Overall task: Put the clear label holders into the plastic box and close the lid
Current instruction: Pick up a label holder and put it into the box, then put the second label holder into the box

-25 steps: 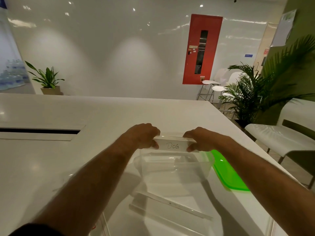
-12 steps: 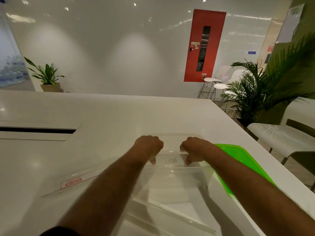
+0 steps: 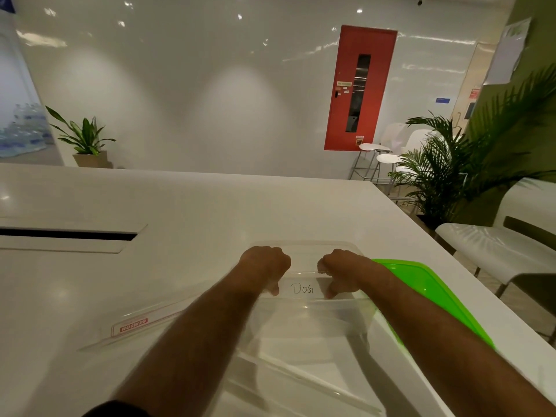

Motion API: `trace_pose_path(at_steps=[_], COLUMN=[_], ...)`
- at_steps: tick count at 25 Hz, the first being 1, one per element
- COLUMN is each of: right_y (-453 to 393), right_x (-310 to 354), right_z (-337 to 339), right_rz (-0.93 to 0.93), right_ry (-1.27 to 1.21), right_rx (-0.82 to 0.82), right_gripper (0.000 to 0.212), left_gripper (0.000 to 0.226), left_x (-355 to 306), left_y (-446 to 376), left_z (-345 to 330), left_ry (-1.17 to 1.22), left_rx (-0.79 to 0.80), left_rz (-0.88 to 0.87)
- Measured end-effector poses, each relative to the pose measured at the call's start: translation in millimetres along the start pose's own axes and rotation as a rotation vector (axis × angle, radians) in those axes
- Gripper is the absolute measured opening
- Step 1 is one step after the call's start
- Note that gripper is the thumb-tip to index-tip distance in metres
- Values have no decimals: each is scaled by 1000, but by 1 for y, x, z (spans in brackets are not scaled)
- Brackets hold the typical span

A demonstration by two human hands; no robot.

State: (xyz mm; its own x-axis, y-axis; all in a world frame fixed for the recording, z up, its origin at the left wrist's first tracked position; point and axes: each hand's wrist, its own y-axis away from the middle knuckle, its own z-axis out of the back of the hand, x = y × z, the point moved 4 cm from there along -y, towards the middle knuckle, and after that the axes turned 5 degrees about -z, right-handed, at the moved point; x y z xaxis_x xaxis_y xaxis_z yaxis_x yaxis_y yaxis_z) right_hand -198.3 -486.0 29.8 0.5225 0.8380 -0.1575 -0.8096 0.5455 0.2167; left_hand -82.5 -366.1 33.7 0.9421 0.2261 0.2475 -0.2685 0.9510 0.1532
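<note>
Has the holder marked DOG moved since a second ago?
Yes. Both hands have lowered the DOG label holder from above the plastic box's far rim down into it.

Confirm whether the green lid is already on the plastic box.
No: the green lid lies on the table beside the open plastic box, to its right.

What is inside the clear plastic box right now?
The clear label holder marked "DOG", held by both hands, sits at the opening of the clear plastic box. The forearms hide the box's sides.
</note>
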Motion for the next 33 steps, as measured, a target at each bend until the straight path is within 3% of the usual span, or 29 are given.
trace_pose_path(at_steps=[5, 9, 13, 19, 33], right_y=[22, 45, 61, 83, 74], right_x=[1, 8, 22, 51, 167], right_z=[23, 48, 57, 54, 42], right_rz=[-8, -6, 21, -1, 204], right_ry=[-33, -29, -27, -48, -103], right_rx=[-163, -452, -636, -731, -698], right_gripper=[61, 57, 86, 97, 91], left_gripper=[47, 50, 67, 93, 95], left_x=[4, 10, 19, 29, 102], left_y=[21, 51, 83, 120, 205], left_z=[18, 41, 51, 34, -32], left_ry=[103, 95, 140, 87, 106], left_rx=[-208, -470, -729, -686, -601], left_rz=[-8, -23, 15, 178, 413])
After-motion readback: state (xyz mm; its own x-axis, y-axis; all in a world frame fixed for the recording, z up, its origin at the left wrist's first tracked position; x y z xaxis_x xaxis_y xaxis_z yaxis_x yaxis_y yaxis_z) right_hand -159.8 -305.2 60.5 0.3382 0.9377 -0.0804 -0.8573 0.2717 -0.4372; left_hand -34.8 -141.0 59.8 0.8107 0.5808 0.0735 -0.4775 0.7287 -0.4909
